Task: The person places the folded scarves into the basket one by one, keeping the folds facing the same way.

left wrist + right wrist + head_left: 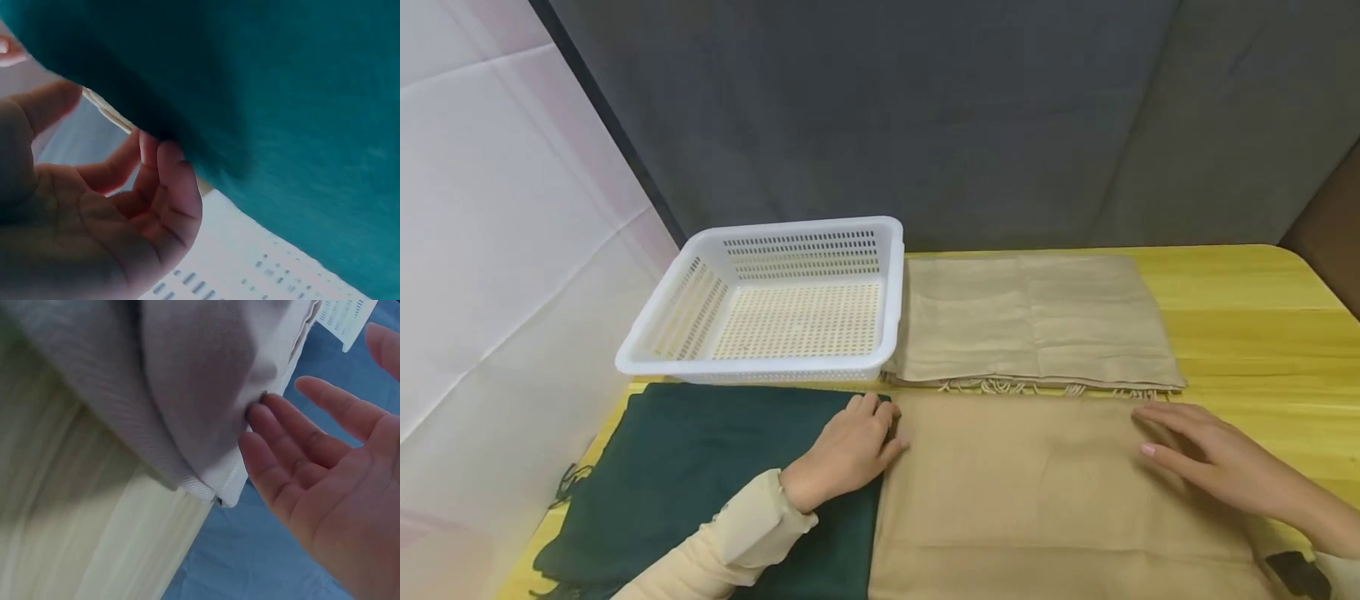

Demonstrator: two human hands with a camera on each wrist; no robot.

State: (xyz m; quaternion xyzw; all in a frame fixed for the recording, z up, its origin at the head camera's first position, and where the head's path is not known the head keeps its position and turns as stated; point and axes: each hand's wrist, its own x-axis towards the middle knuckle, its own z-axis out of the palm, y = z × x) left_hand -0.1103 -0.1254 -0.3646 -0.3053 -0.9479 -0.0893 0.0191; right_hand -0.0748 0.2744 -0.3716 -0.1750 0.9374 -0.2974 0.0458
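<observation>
A dark green folded scarf (pixel 722 458) with fringe lies at the front left. Beside it on the right is a beige folded scarf (pixel 1000 483). My left hand (pixel 853 446) rests at the green scarf's upper right corner, next to the beige one. In the left wrist view its loosely bent fingertips (pixel 175 156) meet the green cloth, the thumb standing apart. Over the beige scarf's right part, my right hand (pixel 1232 458) has its fingers extended. The right wrist view shows these fingertips (pixel 253 444) against the cloth near its edge, gripping nothing.
A white perforated plastic basket (pixel 805 325) stands behind the green scarf, with nothing in it. Right of the basket lies another folded beige scarf (pixel 1030 321) with tassels along its front edge. The yellow table (pixel 1262 333) ends at a dark grey curtain (pixel 880 117).
</observation>
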